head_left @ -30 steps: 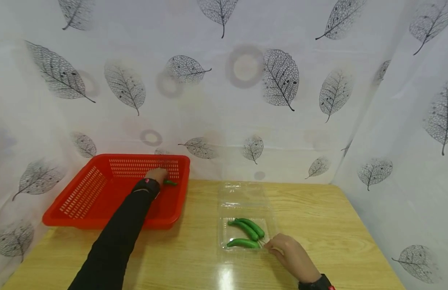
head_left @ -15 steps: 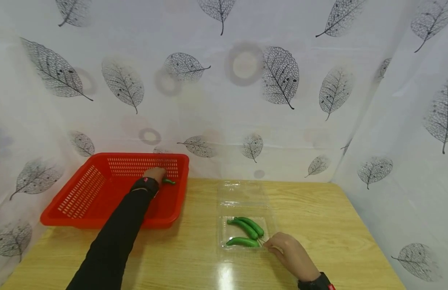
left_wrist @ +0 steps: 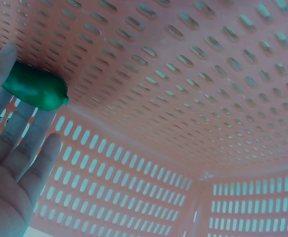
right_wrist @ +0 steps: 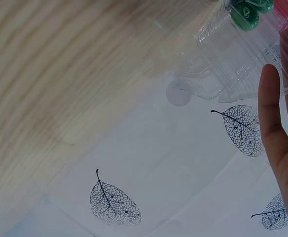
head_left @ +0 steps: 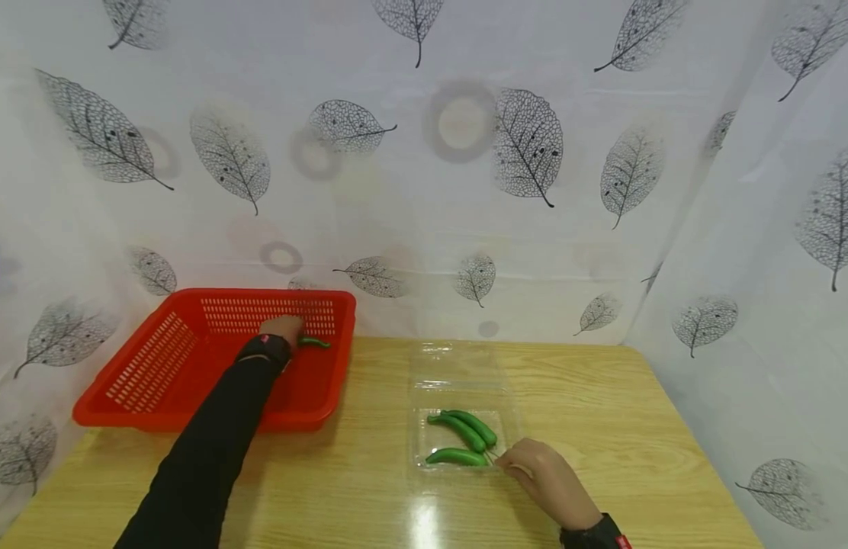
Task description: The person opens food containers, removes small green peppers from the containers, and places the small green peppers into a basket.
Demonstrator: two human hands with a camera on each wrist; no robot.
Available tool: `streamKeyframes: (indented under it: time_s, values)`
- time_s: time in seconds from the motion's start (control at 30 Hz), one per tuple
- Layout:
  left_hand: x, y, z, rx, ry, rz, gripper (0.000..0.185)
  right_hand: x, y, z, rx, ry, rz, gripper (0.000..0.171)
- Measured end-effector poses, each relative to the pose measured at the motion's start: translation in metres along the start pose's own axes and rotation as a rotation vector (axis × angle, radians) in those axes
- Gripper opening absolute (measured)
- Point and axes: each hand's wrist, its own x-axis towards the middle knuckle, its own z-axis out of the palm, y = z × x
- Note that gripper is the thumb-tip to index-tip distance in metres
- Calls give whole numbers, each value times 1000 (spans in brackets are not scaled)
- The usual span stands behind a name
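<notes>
In the red plastic basket (head_left: 338, 381), my left hand (head_left: 281, 328) pinches a green chili pepper (left_wrist: 38, 88) between thumb and fingers. The pepper's far end is cut off in the left wrist view; its thin end (head_left: 316, 341) pokes out to the right of the hand in the head view. My right hand (head_left: 544, 476) holds the near right corner of a clear plastic clamshell box (head_left: 431, 438), with the thumb and fingers on either side of its wall. Three green chili peppers (head_left: 465, 431) lie in the box, whose lid (head_left: 458, 362) is folded back.
Both containers stand on a light wooden table (head_left: 376, 488), the basket at the left and the box right of the middle. A white curtain (head_left: 410, 221) printed with dark leaves hangs behind the table and along its sides.
My left hand has shifted slightly left inside the basket, and more of the pepper shows beside it. The right hand keeps its place at the box's corner.
</notes>
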Motion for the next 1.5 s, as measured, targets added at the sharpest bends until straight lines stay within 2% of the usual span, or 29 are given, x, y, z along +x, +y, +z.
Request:
streamKeyframes:
  time_s: [0.17, 0.33, 0.6, 0.7, 0.83, 0.93, 1.0, 1.1, 1.23, 1.37, 1.5]
  values:
    - [-3, -1, 0, -21, 5, 1, 18, -1, 1, 2, 4, 10, -16, 29]
    - [-6, -1, 1, -7, 43, 17, 14, 0, 1, 3, 4, 14, -19, 28]
    - [-7, 6, -1, -12, 53, 34, 10, -1, 2, 1, 4, 20, -18, 27]
    - [-6, 6, 0, -17, 39, 28, 14, -1, 2, 0, 6, 26, -29, 27]
    - [-6, 3, -1, -28, -17, 29, 21, -2, 3, 1, 8, 23, -33, 27]
    - [-8, 2, -10, -35, -41, 20, 30, -2, 3, 2, 8, 24, -29, 27]
    - [-11, 3, -18, -37, -27, 12, 33, -2, 3, 4, 9, 30, -28, 27]
    - [-22, 7, -27, -31, 21, 9, 35, -4, 3, 6, 16, 33, -35, 27]
    - [-40, 18, -43, -1, 86, 44, 35, -6, 1, 8, 14, 29, -31, 25]
    - [-58, 39, -66, 48, 133, 86, 36, -4, -1, 6, -8, 4, 0, 24]
    - [-78, 78, -95, 72, 185, 130, 38, 0, -2, 1, -23, -23, 35, 22]
